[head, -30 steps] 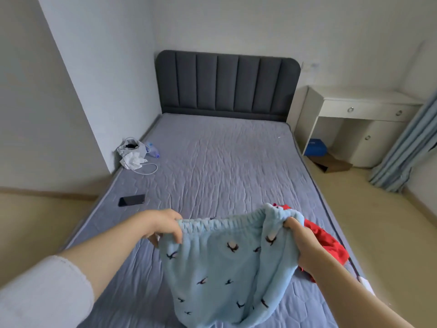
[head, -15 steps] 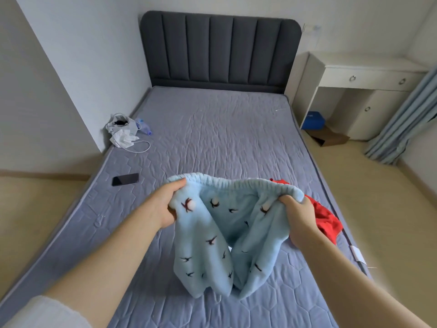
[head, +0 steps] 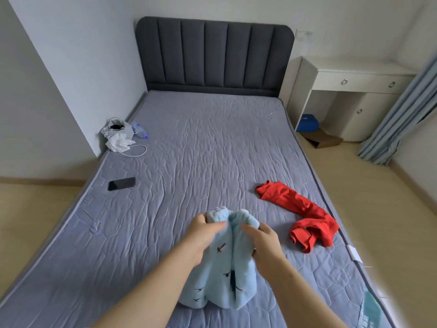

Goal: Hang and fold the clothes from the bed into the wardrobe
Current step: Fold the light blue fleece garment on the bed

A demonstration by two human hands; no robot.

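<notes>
Left hand [head: 203, 235] and right hand [head: 262, 240]: fingers curled tight, each gripping a bunched half of the waistband of the light-blue bird-print fleece pants [head: 222, 280], fists close together. Pants hang down to the mattress [head: 189, 150], foot end. Red garment [head: 305, 216] lies crumpled by the mattress's right edge.

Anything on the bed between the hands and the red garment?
Nothing visible. Only bare mattress lies between the right hand and the red garment to its right. The right hand and the left hand both grip the light blue garment, so neither is free.
</notes>
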